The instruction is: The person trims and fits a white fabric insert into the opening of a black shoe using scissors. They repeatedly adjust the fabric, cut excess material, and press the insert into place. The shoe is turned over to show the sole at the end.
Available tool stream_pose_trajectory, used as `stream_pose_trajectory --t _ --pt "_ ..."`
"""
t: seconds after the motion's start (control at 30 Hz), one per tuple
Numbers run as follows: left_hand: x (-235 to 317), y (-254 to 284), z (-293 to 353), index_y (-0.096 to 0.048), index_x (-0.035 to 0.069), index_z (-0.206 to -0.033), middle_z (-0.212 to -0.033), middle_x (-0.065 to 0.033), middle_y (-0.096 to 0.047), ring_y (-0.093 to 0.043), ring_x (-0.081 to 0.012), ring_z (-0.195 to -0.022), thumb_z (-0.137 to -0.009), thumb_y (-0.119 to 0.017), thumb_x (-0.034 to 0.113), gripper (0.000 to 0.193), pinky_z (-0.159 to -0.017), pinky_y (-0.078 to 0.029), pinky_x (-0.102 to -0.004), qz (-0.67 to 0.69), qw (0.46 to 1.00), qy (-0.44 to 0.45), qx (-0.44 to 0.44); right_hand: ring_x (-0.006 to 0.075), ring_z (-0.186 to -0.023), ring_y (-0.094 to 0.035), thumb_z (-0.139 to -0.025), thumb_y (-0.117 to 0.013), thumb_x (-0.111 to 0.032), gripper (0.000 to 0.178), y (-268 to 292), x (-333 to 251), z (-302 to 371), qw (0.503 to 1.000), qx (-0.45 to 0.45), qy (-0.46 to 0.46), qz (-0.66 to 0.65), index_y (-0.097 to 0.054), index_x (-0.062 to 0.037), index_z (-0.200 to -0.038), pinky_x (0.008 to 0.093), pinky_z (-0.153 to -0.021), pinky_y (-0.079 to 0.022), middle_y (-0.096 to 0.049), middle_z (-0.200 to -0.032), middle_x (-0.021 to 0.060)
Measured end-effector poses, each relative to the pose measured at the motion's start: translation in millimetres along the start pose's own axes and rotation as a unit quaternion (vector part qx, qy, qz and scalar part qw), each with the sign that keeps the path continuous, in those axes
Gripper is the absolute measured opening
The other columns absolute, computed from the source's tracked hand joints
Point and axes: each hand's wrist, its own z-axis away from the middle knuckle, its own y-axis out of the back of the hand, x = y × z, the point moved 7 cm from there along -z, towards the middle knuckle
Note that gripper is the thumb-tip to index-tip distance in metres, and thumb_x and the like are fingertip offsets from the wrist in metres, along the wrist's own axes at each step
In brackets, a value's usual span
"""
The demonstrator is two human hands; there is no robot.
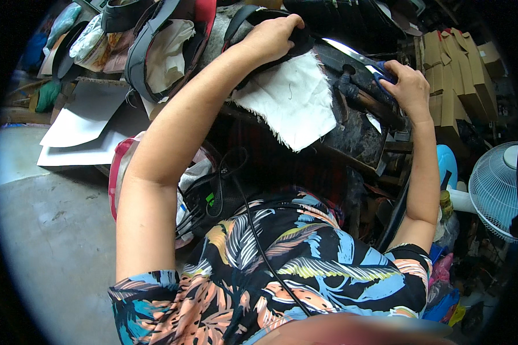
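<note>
My left hand point(273, 37) is closed on a black curved, padded-looking piece point(302, 41) at the far side of the workbench; its fingertips are partly hidden. From under that piece a white cloth point(296, 103) with frayed edges hangs toward me over the bench edge. In my right hand point(407, 86) is a pair of scissors point(351, 53) with blue handles, the blades pointing left toward the black piece, apart from the cloth. Just below the blades a hammer point(357, 95) lies on the dark bench top.
More black curved pieces with cloth inside point(138, 60) are piled at the far left, beside white sheets point(83, 118). Flattened cardboard boxes point(457, 80) stand at the far right. A fan point(496, 187) is near my right elbow. A dark cable point(250, 221) runs down my front.
</note>
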Motion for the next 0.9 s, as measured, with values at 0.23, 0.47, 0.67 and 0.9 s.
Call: stream_pose_trajectory --t 0.23,0.47,0.67,0.9 --pt "-8.6 23.0 18.8 -0.060 0.002 -0.121 -0.113 -0.0165 -0.069 -0.067 -0.0288 -0.108 -0.089 -0.058 -0.005 0.032 -0.096 -0.052 -0.0371 0.103 0.994 0.014 -0.037 0.0338 -0.101 -0.066 -0.079 -0.078 -0.025 0.041 -38.1 27.2 1.8 0.995 -0.055 -0.022 -0.081 -0.066 -0.0070 -0.113 0.0427 -0.087 -0.052 -0.070 -0.106 0.0127" --pt "7.1 32.8 47.2 -0.062 0.001 -0.119 -0.117 -0.0187 -0.066 -0.064 -0.0330 -0.111 -0.088 -0.061 -0.002 0.031 -0.098 -0.051 -0.0383 -0.022 0.997 -0.046 -0.064 0.0355 -0.091 -0.069 -0.079 -0.078 -0.018 0.033 -34.1 5.4 -18.5 0.989 -0.124 -0.058 -0.060 -0.068 0.0013 -0.104 0.0409 -0.085 -0.053 -0.071 -0.094 0.0193" --pt "7.9 30.7 58.5 -0.064 0.002 -0.117 -0.119 -0.0178 -0.065 -0.063 -0.0342 -0.110 -0.086 -0.065 0.002 0.030 -0.096 -0.050 -0.0399 -0.029 0.997 -0.053 -0.056 0.0252 -0.079 -0.070 -0.085 -0.076 -0.036 0.035 -11.8 -18.5 -44.7 0.976 -0.039 -0.079 -0.201 -0.071 -0.0035 -0.096 0.0383 -0.076 -0.055 -0.072 -0.087 0.0137" --pt "2.4 38.5 45.7 -0.067 0.002 -0.110 -0.105 -0.0173 -0.069 -0.066 -0.0348 -0.099 -0.086 -0.065 0.003 0.024 -0.089 -0.053 -0.0384 0.001 1.000 -0.027 0.000 0.0137 -0.068 -0.066 -0.089 -0.072 -0.037 0.063 -46.4 -118.3 -74.3 0.903 -0.029 -0.054 -0.426 -0.047 -0.0041 -0.137 0.0242 -0.061 -0.050 -0.069 -0.077 0.0084"
